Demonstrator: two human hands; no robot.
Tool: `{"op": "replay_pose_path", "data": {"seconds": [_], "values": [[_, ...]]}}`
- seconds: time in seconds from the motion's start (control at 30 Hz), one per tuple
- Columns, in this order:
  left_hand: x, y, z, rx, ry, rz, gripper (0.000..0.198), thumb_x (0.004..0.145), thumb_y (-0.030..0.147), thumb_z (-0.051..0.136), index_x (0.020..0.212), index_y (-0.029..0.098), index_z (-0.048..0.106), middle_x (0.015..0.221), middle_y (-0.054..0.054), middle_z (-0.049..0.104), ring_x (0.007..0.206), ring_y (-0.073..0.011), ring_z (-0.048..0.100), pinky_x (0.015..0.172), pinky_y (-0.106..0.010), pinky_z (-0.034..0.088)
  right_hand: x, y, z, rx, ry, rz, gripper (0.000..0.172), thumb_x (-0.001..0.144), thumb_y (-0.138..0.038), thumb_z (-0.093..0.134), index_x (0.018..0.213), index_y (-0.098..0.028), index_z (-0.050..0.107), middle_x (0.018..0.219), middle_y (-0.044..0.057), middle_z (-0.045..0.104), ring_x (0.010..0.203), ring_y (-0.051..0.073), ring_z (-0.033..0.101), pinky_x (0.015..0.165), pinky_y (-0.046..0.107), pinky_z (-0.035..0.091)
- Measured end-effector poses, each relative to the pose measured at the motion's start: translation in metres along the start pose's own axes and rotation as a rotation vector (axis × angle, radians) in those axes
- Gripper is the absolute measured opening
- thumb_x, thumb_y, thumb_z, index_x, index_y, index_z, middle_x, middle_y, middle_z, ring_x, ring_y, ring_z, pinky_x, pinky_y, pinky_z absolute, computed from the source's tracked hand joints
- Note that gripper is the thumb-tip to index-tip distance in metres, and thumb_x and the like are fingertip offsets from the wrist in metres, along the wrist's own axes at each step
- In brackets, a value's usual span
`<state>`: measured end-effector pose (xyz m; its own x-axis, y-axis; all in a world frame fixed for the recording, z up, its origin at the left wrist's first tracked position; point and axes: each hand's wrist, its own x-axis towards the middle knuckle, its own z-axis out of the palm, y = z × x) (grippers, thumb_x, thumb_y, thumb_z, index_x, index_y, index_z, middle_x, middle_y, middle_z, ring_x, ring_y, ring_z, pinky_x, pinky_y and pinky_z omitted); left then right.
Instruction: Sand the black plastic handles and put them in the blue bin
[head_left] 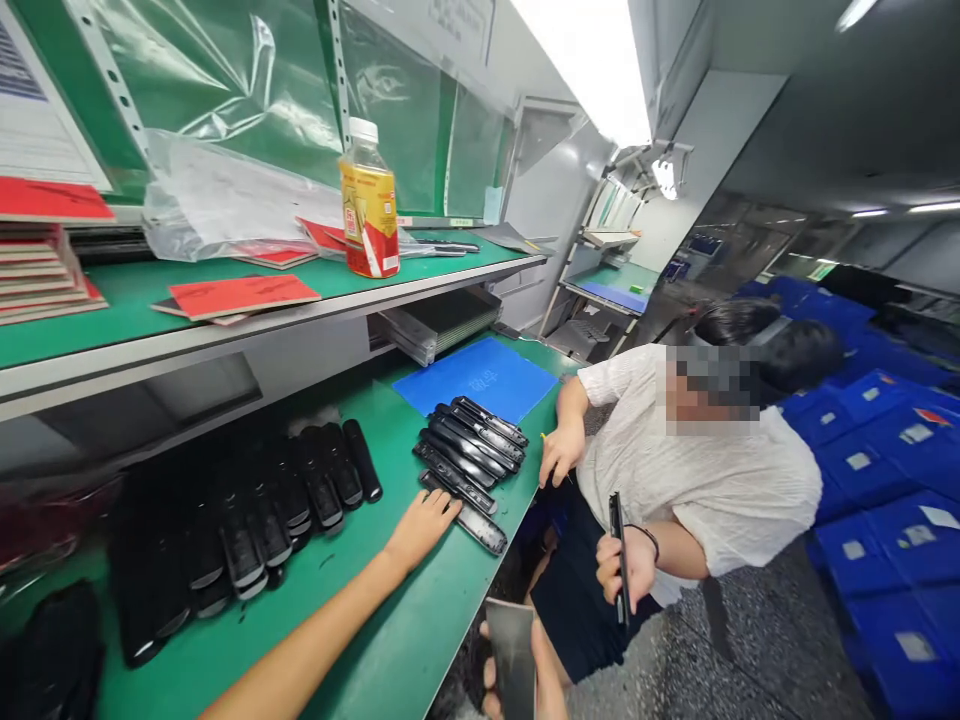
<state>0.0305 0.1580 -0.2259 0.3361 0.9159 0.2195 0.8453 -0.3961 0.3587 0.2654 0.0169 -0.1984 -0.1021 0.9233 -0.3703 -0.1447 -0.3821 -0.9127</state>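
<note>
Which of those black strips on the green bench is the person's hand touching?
The lowest strip in the fanned pile, nearest the bench's front edge: the fingertips of the left hand rest on it; the other strips lie beyond it.

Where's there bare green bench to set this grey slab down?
Bare green bench runs below your left hand along the front edge, and between the black housings and black strips. Those two groups are the crowded part.
</note>
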Motion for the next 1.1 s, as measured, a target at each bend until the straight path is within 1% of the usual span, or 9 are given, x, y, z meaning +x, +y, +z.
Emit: {"op": "replay_pose_path", "data": {"seconds": [0.13,0.27,0.43,0.57,0.67,0.77,0.9,1.0,1.1], "values": [[-0.013,0.006,-0.008,0.034,0.026,0.035,0.03,0.089,0.006,0.045,0.098,0.021,0.069,0.093,-0.008,0.065,0.092,-0.0246,0.057,0.088,-0.04,0.039,0.019,0.019,0.003,0.039,-0.061,-0.085,0.069,0.089,-0.073,0.035,0.108,-0.018,0.072,0.067,0.009,0.068,0.048,0.02,0.059,0.041,0.031,0.046],[-0.054,0.02,-0.041,0.043,0.119,-0.086,0.025,0.094,0.02,0.045,0.107,0.023,0.066,0.097,-0.007,0.066,0.092,-0.0251,0.058,0.082,-0.038,0.042,0.032,0.047,0.003,-0.265,0.008,-0.432,0.065,0.079,-0.046,0.069,0.14,-0.033,0.049,0.13,0.012,0.062,0.108,0.034,0.064,0.088,0.049,0.054],[-0.126,0.053,-0.072,-0.567,0.452,-0.617,0.029,0.089,0.046,0.057,0.105,0.023,0.064,0.096,-0.003,0.067,0.089,-0.0222,0.061,0.081,-0.031,0.046,0.036,0.063,-0.002,-1.031,-0.115,-0.685,0.087,0.064,-0.006,0.065,0.139,-0.048,0.049,0.15,0.009,0.046,0.116,0.048,0.058,0.089,0.07,0.045],[-0.162,0.082,-0.091,-1.179,0.778,-1.141,0.044,0.077,0.062,0.066,0.088,0.019,0.064,0.072,0.0,0.062,0.071,-0.0185,0.059,0.062,-0.027,0.047,0.027,0.03,0.003,-0.916,-0.12,-0.689,0.081,0.074,-0.006,0.057,0.146,-0.04,0.042,0.153,0.008,0.04,0.133,0.039,0.048,0.107,0.059,0.042],[-0.165,0.104,-0.105,-1.489,0.918,-1.323,0.047,0.074,0.061,0.071,0.085,0.016,0.063,0.067,0.0,0.061,0.059,-0.0154,0.057,0.051,-0.025,0.045,0.019,-0.007,0.019,-0.721,-0.165,-0.627,0.059,0.089,-0.019,0.052,0.145,-0.035,0.043,0.148,0.007,0.045,0.136,0.029,0.047,0.112,0.049,0.041],[-0.152,0.123,-0.118,-1.669,1.016,-1.301,0.043,0.072,0.053,0.078,0.086,0.015,0.063,0.066,0.0,0.06,0.052,-0.0103,0.052,0.046,-0.021,0.043,0.007,-0.036,0.038,-0.623,-0.315,-0.625,0.047,0.097,-0.031,0.047,0.144,-0.033,0.044,0.148,0.007,0.046,0.137,0.027,0.046,0.114,0.046,0.04],[-0.134,0.138,-0.129,-1.921,0.926,-1.055,0.039,0.075,0.051,0.076,0.078,0.016,0.058,0.055,0.007,0.046,0.039,-0.0038,0.034,0.035,-0.016,0.028,-0.016,-0.061,0.056,-0.628,-0.485,-0.827,0.046,0.102,-0.035,0.039,0.147,-0.03,0.041,0.158,0.008,0.033,0.143,0.028,0.038,0.113,0.047,0.04],[-0.127,0.145,-0.133,-2.084,0.802,-0.957,0.04,0.077,0.054,0.072,0.09,0.018,0.062,0.048,0.011,0.034,0.035,-0.0038,0.024,0.032,-0.015,0.017,-0.027,-0.078,0.067,-0.656,-0.531,-1.236,0.048,0.102,-0.042,0.038,0.146,-0.023,0.044,0.156,0.011,0.039,0.134,0.027,0.048,0.106,0.043,0.047],[-0.127,0.153,-0.134,-2.122,0.671,-0.943,0.051,0.074,0.057,0.074,0.11,0.022,0.062,0.047,0.012,0.035,0.034,-0.0046,0.025,0.033,-0.016,0.019,-0.031,-0.095,0.077,-0.694,-0.612,-1.738,0.038,0.1,-0.036,0.048,0.137,-0.032,0.055,0.144,-0.002,0.057,0.108,0.016,0.062,0.091,0.027,0.051]]}}
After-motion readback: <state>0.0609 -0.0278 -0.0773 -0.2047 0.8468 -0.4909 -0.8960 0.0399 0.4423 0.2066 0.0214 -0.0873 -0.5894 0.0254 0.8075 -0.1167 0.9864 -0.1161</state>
